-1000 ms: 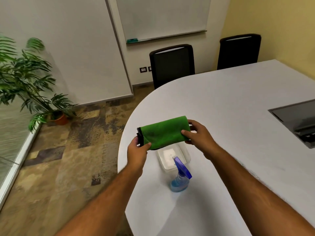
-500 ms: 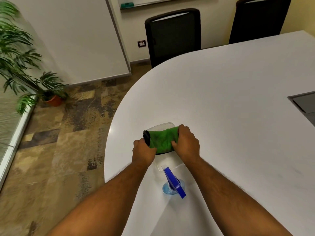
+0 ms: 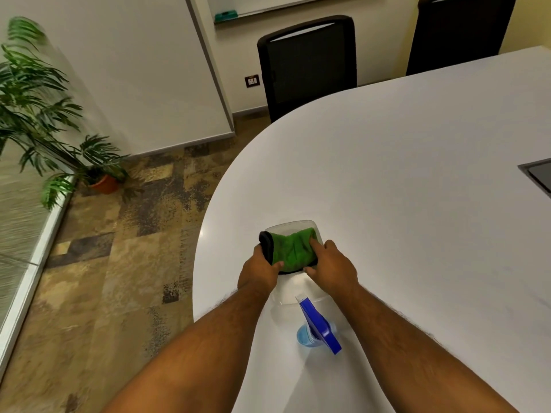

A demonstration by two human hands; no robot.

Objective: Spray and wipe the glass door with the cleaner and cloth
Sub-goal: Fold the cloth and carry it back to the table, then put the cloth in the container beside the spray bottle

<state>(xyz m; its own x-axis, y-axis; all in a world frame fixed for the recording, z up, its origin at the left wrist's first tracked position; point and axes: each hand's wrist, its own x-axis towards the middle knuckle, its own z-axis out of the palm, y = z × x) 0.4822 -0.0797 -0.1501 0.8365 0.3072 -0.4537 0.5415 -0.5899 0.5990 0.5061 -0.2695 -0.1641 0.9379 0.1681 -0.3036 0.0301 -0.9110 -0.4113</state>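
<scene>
A folded green cloth (image 3: 293, 248) with a black edge lies in a clear plastic container (image 3: 290, 293) on the white table (image 3: 417, 204). My left hand (image 3: 258, 271) grips the cloth's left end. My right hand (image 3: 331, 265) presses on its right side, fingers spread over it. A spray bottle (image 3: 317, 327) of blue cleaner with a blue trigger head stands on the table just in front of the container, between my forearms. A frosted glass panel (image 3: 18, 222) runs along the far left edge of the view.
Two black chairs (image 3: 308, 62) (image 3: 459, 31) stand at the table's far side. A potted plant (image 3: 44, 114) sits on the patterned floor at left. A dark recessed panel (image 3: 536, 174) is set in the table at right. A whiteboard ledge holds a teal eraser (image 3: 225, 16).
Both hands brought the green cloth down from the air into the clear container on the table. The view tilted down and closer to the table.
</scene>
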